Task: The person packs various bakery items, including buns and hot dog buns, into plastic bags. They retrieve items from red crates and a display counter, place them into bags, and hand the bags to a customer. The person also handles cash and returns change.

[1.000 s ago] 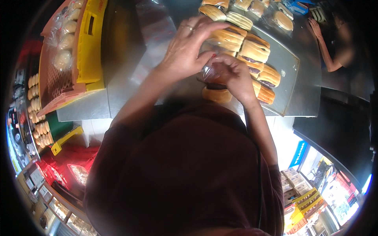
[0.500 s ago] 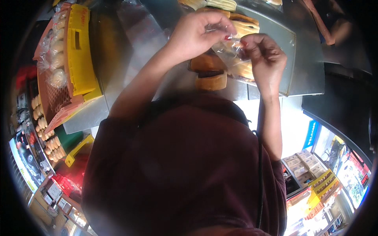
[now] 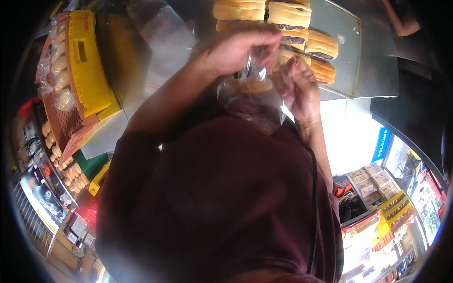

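A clear plastic bag hangs between my two hands, close in front of my dark shirt. At its upper left edge my left hand is closed, the fingers bent down over the film. My right hand is curled at the bag's right side, its fingertips blurred, pinching the film there. Through and behind the bag shows a brown bread piece, partly hidden. Just beyond my hands lie several golden bread pieces with dark filling, on a metal tray.
Flat clear bags lie on the metal counter to the left. Beyond them stands a yellow crate beside wrapped round buns. Another person's arm shows at the far right. Boxes and yellow racks stand at the lower right.
Both hands have come down and apart, nearer my body, and the bag has moved with them. More bread on the tray has come into view.
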The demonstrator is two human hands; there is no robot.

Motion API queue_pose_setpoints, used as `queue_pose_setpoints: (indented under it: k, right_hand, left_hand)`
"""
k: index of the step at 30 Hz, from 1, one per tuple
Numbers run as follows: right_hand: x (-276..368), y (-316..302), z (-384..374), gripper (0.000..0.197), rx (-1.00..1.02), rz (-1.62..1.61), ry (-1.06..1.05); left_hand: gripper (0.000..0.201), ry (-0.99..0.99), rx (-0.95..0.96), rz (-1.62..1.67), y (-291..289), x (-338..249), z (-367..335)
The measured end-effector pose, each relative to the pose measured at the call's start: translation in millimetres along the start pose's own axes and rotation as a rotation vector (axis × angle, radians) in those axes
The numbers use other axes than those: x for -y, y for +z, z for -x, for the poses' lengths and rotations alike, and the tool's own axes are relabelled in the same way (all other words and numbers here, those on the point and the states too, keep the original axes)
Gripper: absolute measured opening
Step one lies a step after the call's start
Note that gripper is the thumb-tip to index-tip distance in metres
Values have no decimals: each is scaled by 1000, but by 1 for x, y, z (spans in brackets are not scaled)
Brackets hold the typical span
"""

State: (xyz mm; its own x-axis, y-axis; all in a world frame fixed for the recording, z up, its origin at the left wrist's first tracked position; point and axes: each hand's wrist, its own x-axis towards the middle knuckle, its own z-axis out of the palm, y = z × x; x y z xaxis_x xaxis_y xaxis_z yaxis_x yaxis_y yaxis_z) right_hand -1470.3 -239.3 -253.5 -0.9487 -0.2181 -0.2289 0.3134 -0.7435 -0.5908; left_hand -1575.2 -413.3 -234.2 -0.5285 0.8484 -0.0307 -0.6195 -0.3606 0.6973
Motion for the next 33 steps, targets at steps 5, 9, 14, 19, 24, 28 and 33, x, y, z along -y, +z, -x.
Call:
queue_pose_setpoints:
  k: [5,9,14,19,24,28,33]
  right_hand:
    - [-16,-7,32,17,-462,209,326]
    - [-50,-45,29,22,-535,208,461]
    - [-49,-31,24,20,-110,1454,-59]
    - [-32,-3,8,19,-600,1056,-262]
    - [-4,2,-34,17,-693,1195,-672]
    - [-12,-34,-56,5,-673,1119,-487]
    - [-21,-44,-65,9,-590,1354,-277]
  left_hand:
    - [15,-249,-70,-476,-29,35,39]
    - [14,241,-257,-1496,-34,74,25]
    - [12,132,-394,-1756,-44,84,10]
    - [17,217,-575,-1340,-6,44,14]
    - [15,291,-745,-1013,-6,27,1]
    - [9,321,-752,-947,-59,58,5]
    - [20,167,-721,-797,-110,89,16]
